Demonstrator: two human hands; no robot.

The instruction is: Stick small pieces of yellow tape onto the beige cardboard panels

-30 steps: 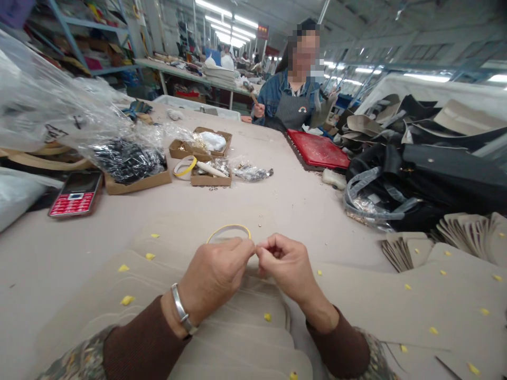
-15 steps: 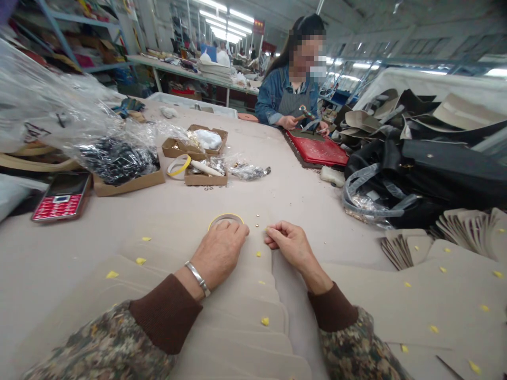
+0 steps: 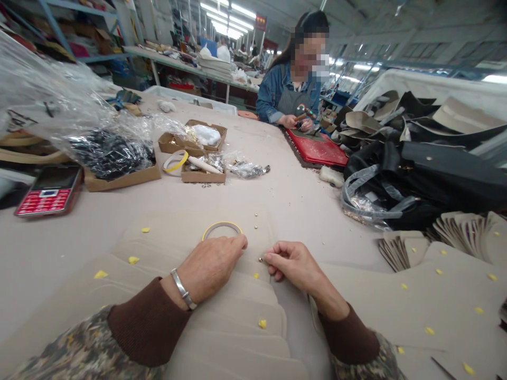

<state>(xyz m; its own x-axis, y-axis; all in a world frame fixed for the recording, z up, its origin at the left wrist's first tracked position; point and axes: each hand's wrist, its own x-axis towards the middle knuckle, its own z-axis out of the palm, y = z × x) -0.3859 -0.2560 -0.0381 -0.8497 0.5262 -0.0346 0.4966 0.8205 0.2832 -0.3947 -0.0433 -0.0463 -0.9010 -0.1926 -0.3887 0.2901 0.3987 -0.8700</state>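
My left hand (image 3: 214, 266), palm down over the beige panels (image 3: 158, 311), has its fingers closed on a yellow-edged roll of tape (image 3: 222, 228); its fingertips are partly hidden. To its right, my right hand (image 3: 293, 264) is pinched, with a small shiny metal stud (image 3: 260, 259) at the thumb and fingertip. Two more studs (image 3: 256, 227) lie farther up on the top panel. The panels overlap like a fan and carry yellow tape bits, one yellow bit (image 3: 256, 275) just below the held stud.
A red-keyed phone (image 3: 49, 192) and boxes of small hardware (image 3: 204, 177) lie at left and centre. A co-worker (image 3: 293, 89) handles tools over a red pad (image 3: 317, 148). Black bags (image 3: 447, 174) and more beige panels (image 3: 368, 290) occupy the right.
Both hands have come slightly nearer to me, the tape roll moving with the left one. A metal stud now shows at my right fingertips, where a yellow speck showed before.
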